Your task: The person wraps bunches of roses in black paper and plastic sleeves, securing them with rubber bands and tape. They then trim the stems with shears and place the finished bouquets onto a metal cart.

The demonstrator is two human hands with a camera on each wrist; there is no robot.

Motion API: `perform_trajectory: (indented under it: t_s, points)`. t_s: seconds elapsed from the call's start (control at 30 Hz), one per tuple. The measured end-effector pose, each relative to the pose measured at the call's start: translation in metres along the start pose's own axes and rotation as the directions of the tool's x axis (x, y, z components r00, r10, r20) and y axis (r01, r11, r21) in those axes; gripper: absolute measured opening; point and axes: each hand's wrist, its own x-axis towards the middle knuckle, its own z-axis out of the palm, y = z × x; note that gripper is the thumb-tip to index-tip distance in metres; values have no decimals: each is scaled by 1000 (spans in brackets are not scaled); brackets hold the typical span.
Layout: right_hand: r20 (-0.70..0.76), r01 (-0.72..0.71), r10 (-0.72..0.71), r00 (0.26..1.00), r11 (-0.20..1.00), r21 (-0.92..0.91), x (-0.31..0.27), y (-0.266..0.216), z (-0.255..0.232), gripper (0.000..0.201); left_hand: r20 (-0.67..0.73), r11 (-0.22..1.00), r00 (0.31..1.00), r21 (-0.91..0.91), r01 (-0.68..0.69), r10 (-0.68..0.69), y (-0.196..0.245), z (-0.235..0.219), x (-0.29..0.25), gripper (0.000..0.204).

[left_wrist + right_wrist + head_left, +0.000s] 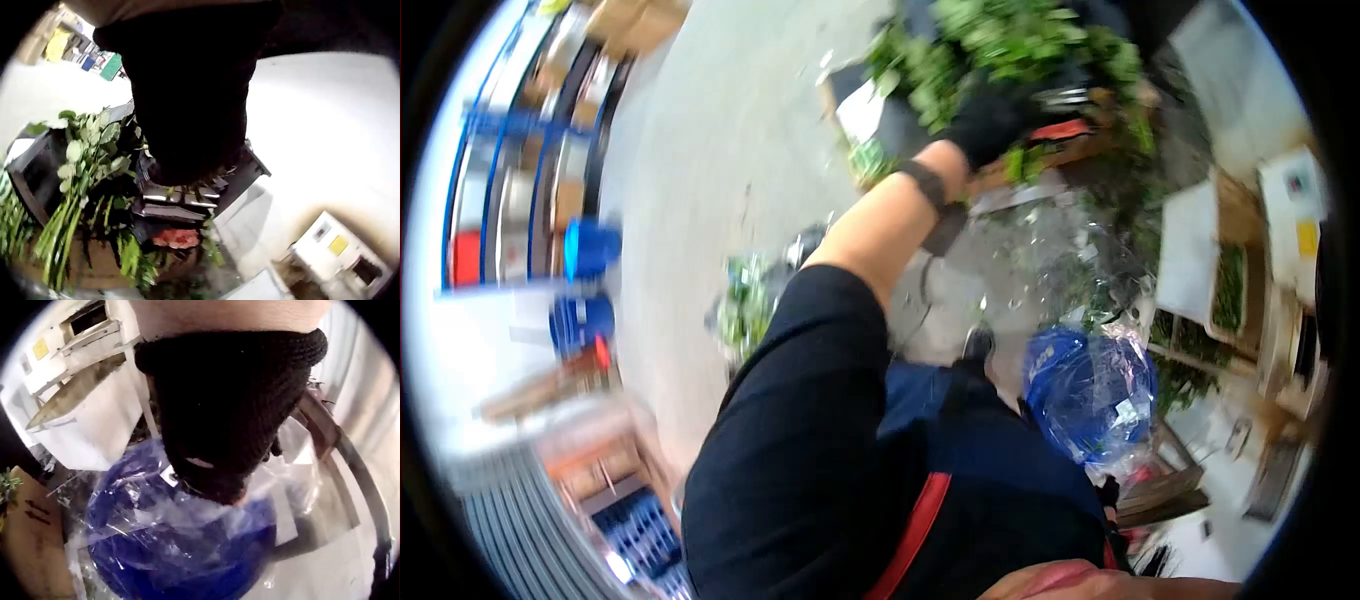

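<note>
My left hand [992, 122], in a black glove, reaches to a box of leafy green stems [1010, 40]. In the left wrist view the glove [187, 106] covers its fingers; below it are metallic strips [178, 201] and a red patch [176, 238], with cut stems [61, 240] to the left. My right hand [1108, 492] is low at the right in the head view. Seen from the right wrist, its black glove [219, 419] hangs over clear plastic film [181, 519] on a blue bin [137, 572]; the finger grip is hidden, with one bare fingertip showing.
Blue-framed shelves [530, 125] and blue buckets [592, 248] line the left side. A wrapped green bunch [745, 300] lies on the floor. White containers [1187, 245] with greenery stand at the right; plastic and leaf scraps litter the floor. A cardboard box [34, 544] is beside the bin.
</note>
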Motion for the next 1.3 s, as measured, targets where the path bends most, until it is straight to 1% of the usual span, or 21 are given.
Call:
perform_trajectory:
  t_s: [0.1, 0.13, 0.2, 0.23, 0.3, 0.4, 0.43, 0.47, 0.53, 0.57, 0.6, 0.67, 0.77, 0.8, 0.87, 0.93, 0.97, 1.13, 1.17, 1.2, 1.3]
  points:
    - [298, -57, 296, 908, 790, -610, 71, -41, -28, 84, -108, 974, 979, -166, 157, -176, 50, -50, -64, 44]
    - [289, 24, 199, 936, 786, -618, 98, -68, -42, 77, -165, 952, 959, -239, 189, -232, 70, -72, -87, 47]
    - [231, 313, -227, 946, 826, -469, 143, -154, -61, 63, 2, 898, 955, -341, 279, -296, 99, -101, -156, 42]
    - [220, 453, -396, 891, 800, -394, 157, -212, -68, 56, -22, 880, 937, -354, 318, -348, 107, -115, -190, 41]
    - [375, 561, -488, 788, 821, -110, 180, -367, -88, 29, 160, 757, 859, -414, 506, -487, 109, -136, -269, 39]
    - [348, 754, -696, 627, 656, -47, 197, -522, -37, 26, 181, 429, 582, -512, 744, -793, 91, -188, -390, 33]
    - [303, 802, -774, 557, 595, 46, 201, -562, -9, 26, 120, 370, 449, -403, 837, -886, 86, -204, -433, 30]
    - [342, 845, -809, 477, 530, 75, 186, -619, 6, 24, 365, 75, 200, -328, 942, -910, 72, -247, -462, 29]
    - [394, 914, -873, 289, 373, 157, 155, -720, 48, 22, 218, 17, 44, -121, 993, -975, 55, -280, -549, 33]
    - [404, 935, -896, 186, 288, 209, 145, -758, 75, 22, 69, 0, 15, -224, 975, -997, 52, -291, -595, 26]
    - [410, 940, -900, 145, 255, 228, 131, -795, 99, 21, 65, -30, -22, -123, 992, -998, 44, -305, -640, 25]
    - [407, 923, -910, 84, 225, 313, 100, -865, 139, 20, 81, 40, 23, 220, 975, -996, 18, -336, -696, 23]
    - [544, 907, -834, 96, 299, 298, 77, -937, 199, 19, 303, 216, 114, 331, 919, -946, -12, -340, -773, 26]
    - [503, 945, -864, 22, 183, 273, 71, -947, 216, 18, 424, 280, 98, 392, 877, -900, -20, -334, -787, 28]
    - [536, 971, -827, -170, -47, 234, 62, -965, 249, 21, 458, 456, 282, 331, 826, -843, -30, -316, -804, 33]
    - [610, 973, -758, -230, -200, 119, 39, -979, 255, 26, 457, 638, 502, 212, 740, -734, -36, -288, -827, 30]
    - [648, 958, -719, -253, -278, 67, 29, -985, 254, 29, 477, 651, 507, 201, 732, -718, -37, -273, -840, 27]
    - [827, 972, -532, 180, 226, -66, 50, -974, 244, 56, 546, 652, 518, 71, 755, -659, -56, -254, -845, 17]
    - [893, 918, -401, 205, 395, -34, 60, -969, 241, 60, 534, 637, 526, 32, 770, -662, -64, -256, -837, 17]
    - [885, 848, -437, 160, 520, 103, 81, -946, 251, 61, 483, 663, 611, -80, 744, -627, -72, -261, -825, 17]
    - [910, 419, -348, 225, 878, 232, 74, -946, 242, 61, 620, 636, 574, -152, 757, -535, -78, -261, -784, 19]
